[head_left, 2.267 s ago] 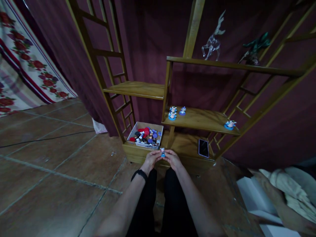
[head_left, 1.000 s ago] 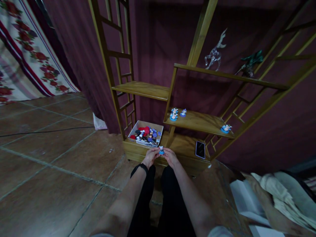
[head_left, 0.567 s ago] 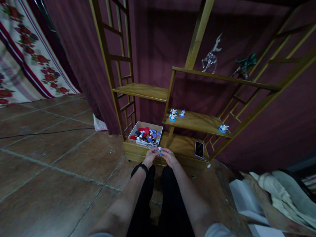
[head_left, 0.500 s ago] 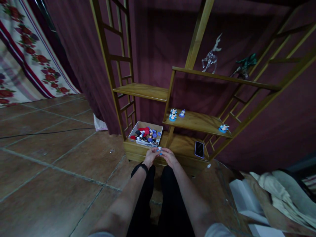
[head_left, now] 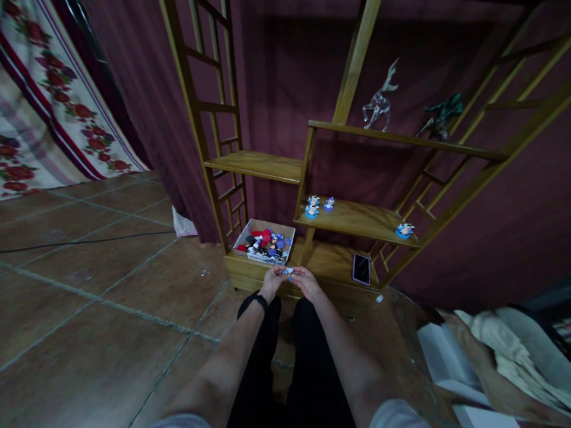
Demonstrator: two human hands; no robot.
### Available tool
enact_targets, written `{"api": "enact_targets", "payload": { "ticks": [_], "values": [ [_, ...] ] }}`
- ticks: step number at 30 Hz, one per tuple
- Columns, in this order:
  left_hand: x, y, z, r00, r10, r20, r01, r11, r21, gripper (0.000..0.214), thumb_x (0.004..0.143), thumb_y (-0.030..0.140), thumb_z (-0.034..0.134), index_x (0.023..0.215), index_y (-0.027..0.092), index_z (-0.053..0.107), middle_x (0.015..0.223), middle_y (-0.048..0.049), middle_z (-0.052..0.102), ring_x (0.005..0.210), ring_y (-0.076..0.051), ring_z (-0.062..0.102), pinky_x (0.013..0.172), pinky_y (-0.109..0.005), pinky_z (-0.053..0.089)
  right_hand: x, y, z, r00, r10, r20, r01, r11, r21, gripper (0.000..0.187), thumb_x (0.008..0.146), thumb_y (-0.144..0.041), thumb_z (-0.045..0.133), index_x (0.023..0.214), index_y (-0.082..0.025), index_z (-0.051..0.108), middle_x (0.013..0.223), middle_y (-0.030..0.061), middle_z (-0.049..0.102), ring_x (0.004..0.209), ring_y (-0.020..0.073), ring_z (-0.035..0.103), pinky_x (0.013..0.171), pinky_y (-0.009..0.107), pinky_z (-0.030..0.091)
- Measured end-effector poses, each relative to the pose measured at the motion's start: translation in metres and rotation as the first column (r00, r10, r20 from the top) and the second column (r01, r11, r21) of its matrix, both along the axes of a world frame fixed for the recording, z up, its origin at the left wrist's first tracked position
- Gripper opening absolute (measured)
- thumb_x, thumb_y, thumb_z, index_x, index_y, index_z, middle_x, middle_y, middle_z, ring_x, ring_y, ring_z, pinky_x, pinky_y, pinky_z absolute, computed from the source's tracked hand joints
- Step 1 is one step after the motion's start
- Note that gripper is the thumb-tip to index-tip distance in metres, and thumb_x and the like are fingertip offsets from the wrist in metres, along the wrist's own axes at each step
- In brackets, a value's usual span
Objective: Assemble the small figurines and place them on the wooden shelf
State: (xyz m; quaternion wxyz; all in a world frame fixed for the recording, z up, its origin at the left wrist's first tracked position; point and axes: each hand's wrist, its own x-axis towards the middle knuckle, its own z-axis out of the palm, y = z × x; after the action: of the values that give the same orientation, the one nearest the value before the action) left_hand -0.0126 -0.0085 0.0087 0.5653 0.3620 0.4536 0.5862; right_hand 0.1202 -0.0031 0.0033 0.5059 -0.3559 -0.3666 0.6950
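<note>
My left hand (head_left: 272, 281) and my right hand (head_left: 307, 282) are brought together in front of me, both pinching a small toy figure (head_left: 289, 271) with a blue base. They hover just before the bottom board of a wooden shelf unit (head_left: 357, 221). An open box (head_left: 266, 241) full of small red, blue and black figures stands on that board, just beyond my left hand. On the middle shelf stand three similar figures (head_left: 314, 205) at the left and one more figure (head_left: 404, 229) at the right.
A phone (head_left: 360, 268) lies on the bottom board to the right. A glass deer (head_left: 379, 102) and a dark green ornament (head_left: 441, 116) stand on the top shelf. A maroon curtain hangs behind. Pale cloth and a white box (head_left: 450, 362) lie at the right. A cable (head_left: 80, 239) crosses the tiled floor.
The figure has tipped lower between my fingers, from upright to lying nearly flat. My hands stay together in the same place. The view shifted slightly.
</note>
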Motion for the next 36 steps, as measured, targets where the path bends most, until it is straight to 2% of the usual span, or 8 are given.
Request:
{"api": "enact_targets", "payload": {
  "ticks": [4, 9, 15, 22, 27, 36],
  "values": [
    [-0.001, -0.002, 0.004, 0.996, -0.065, 0.057, 0.065, 0.998, 0.016, 0.036, 0.045, 0.018, 0.078, 0.079, 0.014, 0.069, 0.076, -0.0056, 0.069, 0.07, -0.015, 0.06, 0.069, -0.027, 0.045, 0.003, 0.002, 0.003, 0.997, 0.025, -0.071, -0.027, 0.999, -0.023, 0.026, 0.058, -0.019, 0.071, 0.083, -0.018, 0.063, 0.087, 0.0031, 0.067, 0.086, 0.015, 0.062, 0.085, 0.031, 0.045],
    [0.0, -0.003, 0.005, 0.989, -0.083, 0.124, 0.085, 0.996, -0.016, 0.037, 0.049, 0.023, 0.078, 0.083, 0.014, 0.069, 0.079, -0.0072, 0.069, 0.074, -0.016, 0.061, 0.073, -0.028, 0.046, 0.006, 0.002, 0.006, 0.992, 0.002, -0.126, -0.01, 0.998, -0.062, 0.02, 0.065, -0.025, 0.067, 0.083, -0.018, 0.063, 0.089, 0.004, 0.068, 0.089, 0.0162, 0.062, 0.085, 0.032, 0.046],
    [-0.001, -0.003, 0.008, 0.975, -0.094, 0.203, 0.109, 0.992, -0.064, 0.037, 0.052, 0.023, 0.077, 0.086, 0.013, 0.067, 0.085, -0.0083, 0.068, 0.077, -0.015, 0.062, 0.074, -0.026, 0.046, 0.006, -0.001, 0.009, 0.993, 0.0, -0.119, -0.005, 0.999, -0.044, 0.021, 0.063, -0.025, 0.071, 0.081, -0.019, 0.061, 0.089, 0.0025, 0.067, 0.088, 0.0148, 0.061, 0.086, 0.03, 0.045],
    [0.0, -0.002, 0.009, 0.971, -0.013, 0.24, 0.038, 0.994, -0.099, 0.041, 0.051, 0.02, 0.079, 0.088, 0.016, 0.063, 0.073, -0.003, 0.066, 0.065, -0.01, 0.06, 0.064, -0.022, 0.046, 0.008, -0.002, 0.014, 0.997, 0.0, -0.078, -0.005, 0.998, -0.068, 0.026, 0.058, -0.023, 0.073, 0.079, -0.02, 0.058, 0.088, 0.0002, 0.065, 0.083, 0.0138, 0.06, 0.079, 0.029, 0.047],
    [-0.001, -0.001, 0.007, 0.969, -0.075, 0.236, 0.097, 0.992, -0.083, 0.037, 0.048, 0.021, 0.08, 0.081, 0.014, 0.065, 0.072, -0.0042, 0.067, 0.064, -0.011, 0.06, 0.064, -0.023, 0.046, 0.008, -0.004, 0.017, 0.997, 0.01, -0.073, -0.016, 0.997, -0.078, 0.028, 0.061, -0.025, 0.071, 0.085, -0.023, 0.058, 0.087, -0.0016, 0.065, 0.08, 0.0132, 0.06, 0.076, 0.029, 0.047],
    [-0.001, 0.003, 0.001, 0.981, -0.089, 0.17, 0.104, 0.991, -0.08, 0.031, 0.046, 0.02, 0.079, 0.074, 0.013, 0.066, 0.069, -0.0036, 0.067, 0.062, -0.012, 0.059, 0.064, -0.024, 0.044, 0.008, -0.001, 0.014, 0.999, 0.033, -0.009, -0.034, 0.996, -0.085, 0.033, 0.058, -0.024, 0.072, 0.089, -0.022, 0.061, 0.092, 0.0021, 0.066, 0.084, 0.0165, 0.061, 0.077, 0.031, 0.047]
  ]
}}
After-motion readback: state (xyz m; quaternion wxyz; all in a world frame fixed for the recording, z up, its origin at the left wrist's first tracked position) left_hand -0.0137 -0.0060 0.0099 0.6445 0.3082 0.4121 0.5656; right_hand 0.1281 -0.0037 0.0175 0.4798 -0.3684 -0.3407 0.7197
